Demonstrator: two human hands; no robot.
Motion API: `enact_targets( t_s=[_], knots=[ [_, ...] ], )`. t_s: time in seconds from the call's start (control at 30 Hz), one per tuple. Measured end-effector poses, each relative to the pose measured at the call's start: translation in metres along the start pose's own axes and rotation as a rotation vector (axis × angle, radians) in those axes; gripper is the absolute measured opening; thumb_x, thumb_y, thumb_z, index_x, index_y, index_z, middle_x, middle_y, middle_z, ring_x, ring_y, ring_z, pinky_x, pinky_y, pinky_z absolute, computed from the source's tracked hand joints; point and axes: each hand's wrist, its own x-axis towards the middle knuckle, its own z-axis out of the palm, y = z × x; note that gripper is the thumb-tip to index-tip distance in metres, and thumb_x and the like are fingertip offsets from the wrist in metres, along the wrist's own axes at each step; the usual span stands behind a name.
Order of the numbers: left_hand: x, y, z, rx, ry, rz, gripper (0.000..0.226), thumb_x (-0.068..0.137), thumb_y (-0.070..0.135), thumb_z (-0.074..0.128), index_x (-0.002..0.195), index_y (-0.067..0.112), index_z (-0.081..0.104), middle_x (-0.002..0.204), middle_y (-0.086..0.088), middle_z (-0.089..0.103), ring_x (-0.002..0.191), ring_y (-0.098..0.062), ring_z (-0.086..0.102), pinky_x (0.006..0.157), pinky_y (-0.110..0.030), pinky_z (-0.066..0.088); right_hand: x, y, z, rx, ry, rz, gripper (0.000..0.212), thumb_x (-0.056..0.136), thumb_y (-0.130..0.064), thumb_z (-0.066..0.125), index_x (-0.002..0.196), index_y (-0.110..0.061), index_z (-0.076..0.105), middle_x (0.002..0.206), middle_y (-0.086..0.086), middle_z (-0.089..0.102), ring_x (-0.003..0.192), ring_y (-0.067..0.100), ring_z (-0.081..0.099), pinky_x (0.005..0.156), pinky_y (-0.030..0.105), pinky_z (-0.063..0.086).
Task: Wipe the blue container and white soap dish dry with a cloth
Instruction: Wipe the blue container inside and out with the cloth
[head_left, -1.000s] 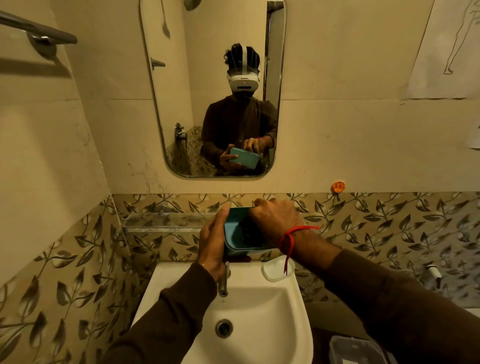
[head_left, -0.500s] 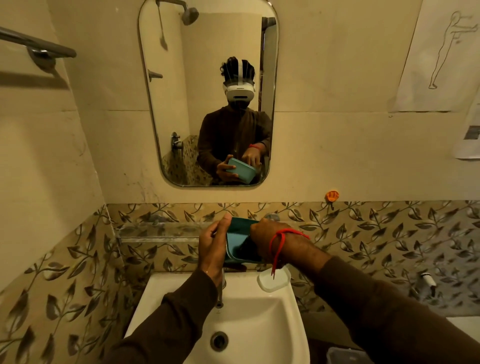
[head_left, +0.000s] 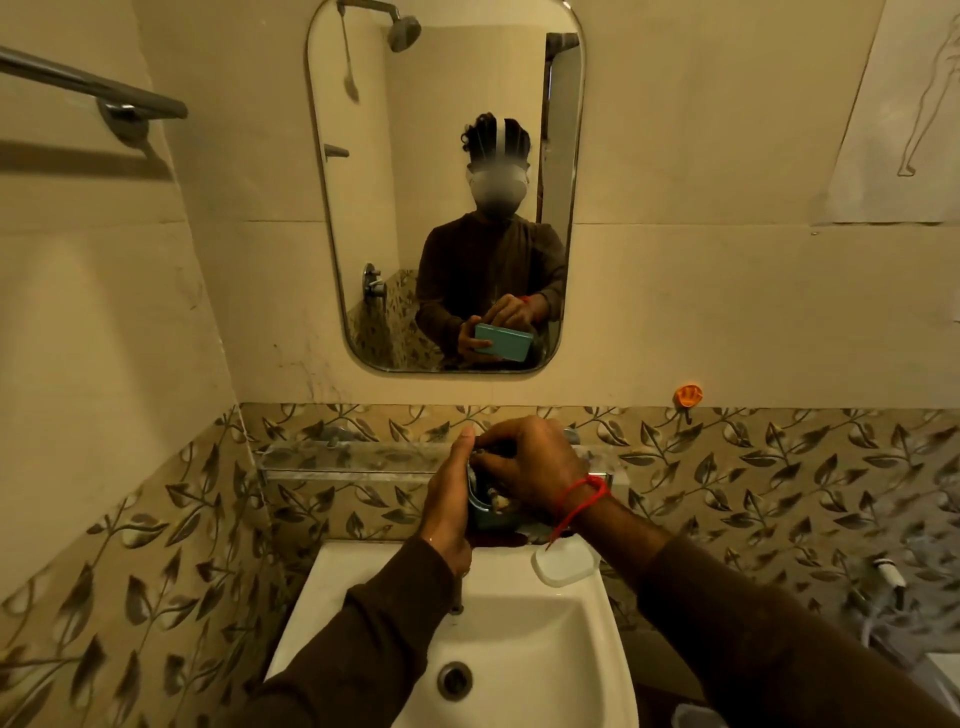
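I hold the blue container (head_left: 485, 514) above the back of the sink, tilted on its side and mostly hidden between both hands. My left hand (head_left: 449, 499) grips its left side. My right hand (head_left: 530, 470), with a red thread at the wrist, covers its opening, fingers pressed inside on a dark cloth (head_left: 493, 499) of which only a scrap shows. The mirror shows the container's blue underside. The white soap dish (head_left: 563, 564) lies on the sink's back right corner, just under my right wrist, untouched.
White sink (head_left: 587, 649) with a tap (head_left: 456, 592) below my left wrist and a drain (head_left: 454, 679). A glass shelf (head_left: 337, 457) runs along the wall behind my hands. A mirror (head_left: 441, 182) hangs above, a towel bar (head_left: 93, 88) at upper left, an orange hook (head_left: 688, 397) at right.
My right hand has slid further over and into the container's opening, hiding most of it. The container has tipped so its underside faces the mirror.
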Motion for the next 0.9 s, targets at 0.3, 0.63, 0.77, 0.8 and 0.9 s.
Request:
enact_targets(
  t_s=[0.3,0.63,0.77,0.8,0.9],
  knots=[
    [-0.007,0.013,-0.003,0.154,-0.068,0.000,0.079,0.061,0.080,0.061,0.124,0.033,0.063,0.120,-0.012,0.071,0.105,-0.040,0.069,0.075,-0.065,0.058,-0.001,-0.010,-0.009,-0.537,-0.026,-0.226,0.031,0.099,-0.030,0.041,0.120,-0.010,0.053,0.115,0.007,0.055,0.098,0.024,0.057,0.078,0.038,0.053],
    [-0.009,0.024,-0.015,0.139,-0.004,0.112,0.051,0.085,0.063,0.063,0.116,0.024,0.068,0.104,-0.016,0.076,0.078,-0.034,0.076,0.054,-0.043,0.059,0.003,0.013,-0.049,-0.753,-0.102,-0.211,0.030,0.097,-0.036,0.049,0.122,-0.020,0.050,0.108,0.004,0.053,0.091,0.019,0.053,0.072,0.035,0.055],
    [-0.008,0.025,-0.013,0.150,0.005,0.205,0.060,0.074,0.066,0.067,0.117,0.024,0.066,0.108,-0.014,0.075,0.082,-0.034,0.076,0.061,-0.051,0.061,0.001,0.006,-0.062,-0.803,-0.155,-0.197,0.030,0.095,-0.032,0.055,0.122,-0.022,0.057,0.111,0.004,0.058,0.095,0.021,0.059,0.072,0.034,0.056],
    [-0.008,0.026,-0.012,0.141,0.010,0.223,0.064,0.071,0.067,0.067,0.118,0.022,0.066,0.109,-0.015,0.075,0.087,-0.036,0.076,0.063,-0.052,0.061,0.000,0.009,-0.060,-0.780,-0.185,-0.181,0.032,0.093,-0.031,0.058,0.123,-0.022,0.057,0.112,0.003,0.058,0.096,0.021,0.060,0.072,0.033,0.057],
    [-0.006,0.026,-0.010,0.112,0.057,0.266,0.068,0.068,0.068,0.068,0.116,0.020,0.067,0.110,-0.017,0.074,0.092,-0.038,0.075,0.064,-0.051,0.061,-0.009,0.028,-0.043,-0.754,-0.306,-0.129,0.031,0.087,-0.031,0.067,0.117,-0.027,0.061,0.105,0.001,0.062,0.086,0.017,0.063,0.062,0.026,0.054]
  ],
)
